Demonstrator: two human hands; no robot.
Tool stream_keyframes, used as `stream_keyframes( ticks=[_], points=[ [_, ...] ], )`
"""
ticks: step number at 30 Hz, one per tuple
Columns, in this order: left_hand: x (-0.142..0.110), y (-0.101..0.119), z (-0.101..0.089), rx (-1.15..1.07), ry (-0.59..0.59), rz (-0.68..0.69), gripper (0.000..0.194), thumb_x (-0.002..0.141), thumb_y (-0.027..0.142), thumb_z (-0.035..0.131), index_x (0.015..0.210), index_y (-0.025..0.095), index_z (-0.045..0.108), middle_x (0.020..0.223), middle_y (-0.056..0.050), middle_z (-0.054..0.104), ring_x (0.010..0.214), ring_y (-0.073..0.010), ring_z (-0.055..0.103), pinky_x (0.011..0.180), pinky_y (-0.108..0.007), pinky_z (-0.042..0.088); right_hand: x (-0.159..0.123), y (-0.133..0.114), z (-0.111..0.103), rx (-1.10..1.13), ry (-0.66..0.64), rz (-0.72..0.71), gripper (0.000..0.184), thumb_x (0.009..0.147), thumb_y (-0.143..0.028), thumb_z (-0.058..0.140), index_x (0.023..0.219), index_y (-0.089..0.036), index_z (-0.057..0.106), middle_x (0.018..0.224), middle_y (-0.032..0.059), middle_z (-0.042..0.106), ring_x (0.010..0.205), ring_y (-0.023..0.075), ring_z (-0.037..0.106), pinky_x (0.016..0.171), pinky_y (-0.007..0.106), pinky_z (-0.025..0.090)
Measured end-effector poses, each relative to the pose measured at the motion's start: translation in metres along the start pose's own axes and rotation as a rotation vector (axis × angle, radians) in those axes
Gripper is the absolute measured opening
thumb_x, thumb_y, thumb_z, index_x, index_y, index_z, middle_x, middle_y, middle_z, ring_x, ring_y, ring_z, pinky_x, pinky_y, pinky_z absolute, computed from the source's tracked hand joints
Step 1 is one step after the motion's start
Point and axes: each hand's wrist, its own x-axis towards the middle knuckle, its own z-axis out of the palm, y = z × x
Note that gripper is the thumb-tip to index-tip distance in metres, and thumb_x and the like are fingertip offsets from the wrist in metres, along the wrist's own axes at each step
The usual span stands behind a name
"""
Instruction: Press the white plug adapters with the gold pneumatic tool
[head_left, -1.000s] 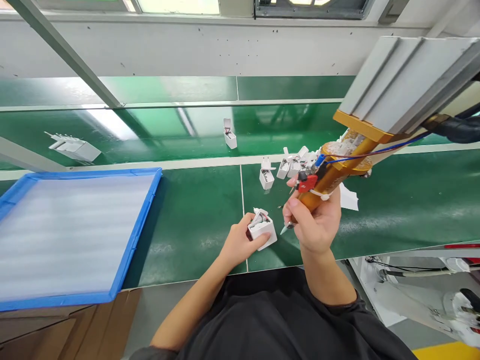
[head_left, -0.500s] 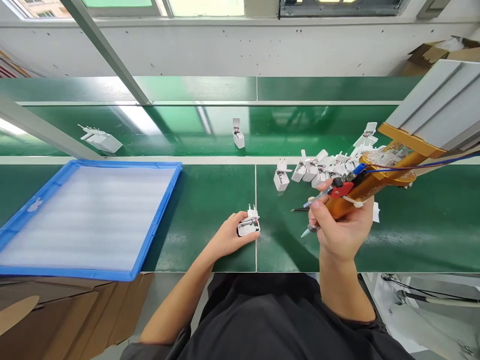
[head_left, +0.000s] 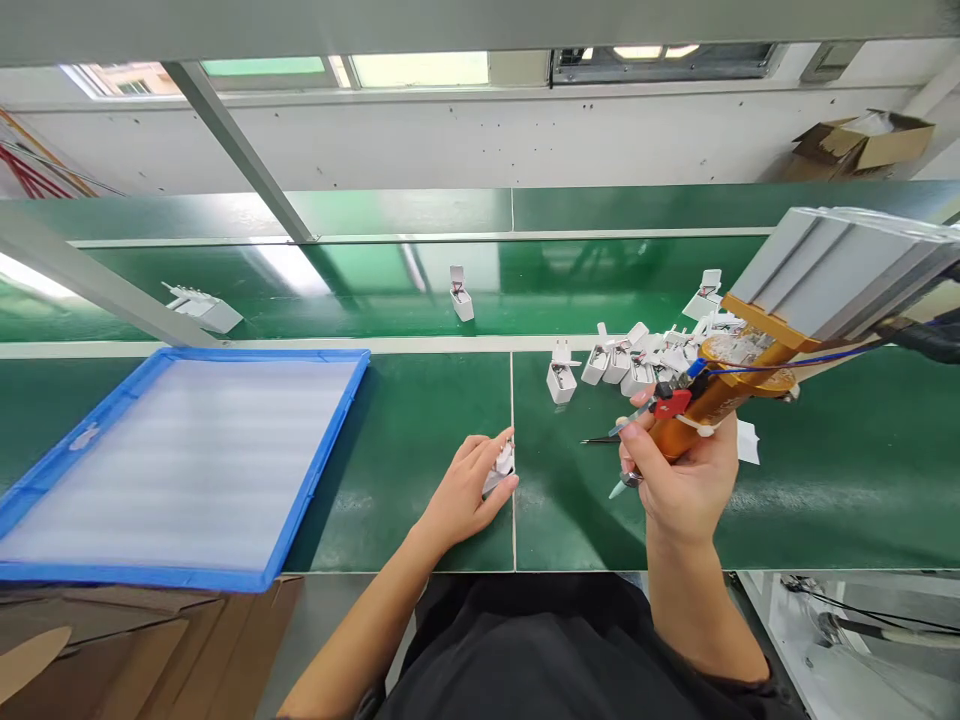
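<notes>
My left hand [head_left: 463,492] is closed around a small white plug housing [head_left: 501,466] on the green bench, its fingers covering most of it. My right hand [head_left: 679,476] grips a gold-coloured dispensing tool [head_left: 705,400] with a red clip and a pale tip [head_left: 616,488] that points down-left, held above the bench. A cluster of several white plug housings [head_left: 645,358] lies just beyond the tool. One housing [head_left: 560,377] stands apart to their left.
A blue tray with a white foam liner [head_left: 180,465] sits at the left. A single housing [head_left: 460,298] and a white part [head_left: 204,308] ride on the far conveyor strip. Tweezers [head_left: 598,440] lie on the bench. A grey metal rail [head_left: 847,270] hangs at right.
My left hand has turned the housing and closed further over it on the bench. The right hand with the tool has shifted slightly, staying raised. The view has tilted up.
</notes>
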Motion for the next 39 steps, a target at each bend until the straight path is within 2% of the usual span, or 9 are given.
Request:
stream_keyframes(
  ticks=[5, 10, 15, 19, 22, 27, 31, 35, 39],
  points=[
    [-0.010, 0.000, 0.005, 0.079, 0.142, -0.008, 0.024, 0.099, 0.031, 0.053, 0.120, 0.021, 0.059, 0.100, -0.006, 0.073, 0.090, -0.0203, 0.066, 0.078, -0.032, 0.056, 0.001, 0.002, -0.002, 0.015, -0.009, 0.003, 0.033, 0.079, -0.013, 0.073, 0.103, -0.027, 0.054, 0.075, -0.0062, 0.063, 0.043, 0.0062, 0.048, 0.041, 0.023, 0.040],
    [-0.014, 0.000, 0.016, 0.075, 0.158, -0.114, 0.023, 0.096, 0.036, 0.058, 0.114, 0.022, 0.060, 0.105, -0.006, 0.074, 0.089, -0.0197, 0.072, 0.078, -0.031, 0.057, 0.001, 0.003, -0.005, 0.018, -0.003, -0.003, 0.030, 0.079, -0.012, 0.073, 0.097, -0.027, 0.054, 0.063, -0.0090, 0.054, 0.043, 0.0077, 0.047, 0.041, 0.023, 0.039],
    [-0.015, 0.007, 0.017, 0.225, 0.045, -0.259, 0.026, 0.097, 0.036, 0.056, 0.118, 0.021, 0.058, 0.096, -0.005, 0.074, 0.080, -0.0198, 0.071, 0.070, -0.029, 0.055, 0.001, 0.002, -0.006, 0.015, 0.001, 0.008, 0.029, 0.080, -0.013, 0.073, 0.098, -0.027, 0.054, 0.059, -0.0096, 0.052, 0.042, 0.0084, 0.047, 0.039, 0.022, 0.040],
    [-0.015, 0.006, 0.008, 0.338, -0.108, -0.222, 0.039, 0.096, 0.036, 0.056, 0.131, 0.019, 0.052, 0.102, -0.008, 0.072, 0.093, -0.0244, 0.070, 0.075, -0.032, 0.055, 0.000, 0.001, -0.006, 0.007, 0.027, 0.022, 0.031, 0.078, -0.013, 0.074, 0.100, -0.025, 0.055, 0.069, -0.0064, 0.062, 0.045, 0.0077, 0.051, 0.041, 0.022, 0.043],
    [-0.004, -0.018, -0.012, 0.374, -0.081, -0.291, 0.038, 0.097, 0.035, 0.053, 0.130, 0.017, 0.051, 0.114, -0.012, 0.070, 0.100, -0.0257, 0.069, 0.080, -0.034, 0.054, -0.001, 0.000, -0.009, 0.006, 0.045, 0.050, 0.034, 0.075, -0.012, 0.076, 0.100, -0.024, 0.056, 0.077, -0.0036, 0.067, 0.046, 0.0071, 0.052, 0.041, 0.022, 0.044],
    [0.022, -0.089, -0.069, 0.629, 0.055, -0.607, 0.047, 0.095, 0.037, 0.052, 0.132, 0.006, 0.049, 0.120, -0.023, 0.066, 0.110, -0.0351, 0.064, 0.091, -0.043, 0.050, -0.001, 0.001, -0.014, -0.005, 0.071, 0.085, 0.034, 0.074, -0.016, 0.079, 0.098, -0.022, 0.057, 0.078, -0.0020, 0.069, 0.047, 0.0076, 0.053, 0.041, 0.022, 0.044],
    [0.028, -0.126, -0.100, 0.651, 0.067, -0.697, 0.059, 0.088, 0.038, 0.059, 0.137, 0.007, 0.046, 0.127, -0.024, 0.064, 0.124, -0.0417, 0.055, 0.099, -0.051, 0.045, -0.001, 0.003, -0.017, -0.017, 0.075, 0.114, 0.032, 0.074, -0.019, 0.081, 0.096, -0.021, 0.057, 0.074, -0.0021, 0.067, 0.048, 0.0083, 0.054, 0.041, 0.022, 0.044],
    [0.049, -0.146, -0.127, 0.430, 0.107, -0.788, 0.096, 0.080, 0.059, 0.064, 0.153, 0.011, 0.026, 0.140, -0.023, 0.056, 0.132, -0.0417, 0.049, 0.106, -0.051, 0.042, -0.004, 0.005, -0.018, -0.006, 0.101, 0.158, 0.035, 0.072, -0.018, 0.082, 0.096, -0.020, 0.058, 0.078, 0.0000, 0.069, 0.048, 0.0088, 0.055, 0.040, 0.022, 0.045],
    [0.115, -0.173, -0.160, 0.152, 0.120, -0.795, 0.100, 0.079, 0.059, 0.066, 0.158, 0.019, 0.018, 0.153, -0.023, 0.045, 0.132, -0.0367, 0.053, 0.102, -0.043, 0.047, -0.008, 0.004, -0.020, -0.019, 0.135, 0.173, 0.033, 0.072, -0.018, 0.083, 0.094, -0.020, 0.059, 0.085, 0.0023, 0.070, 0.047, 0.0078, 0.056, 0.040, 0.022, 0.045]
  ],
)
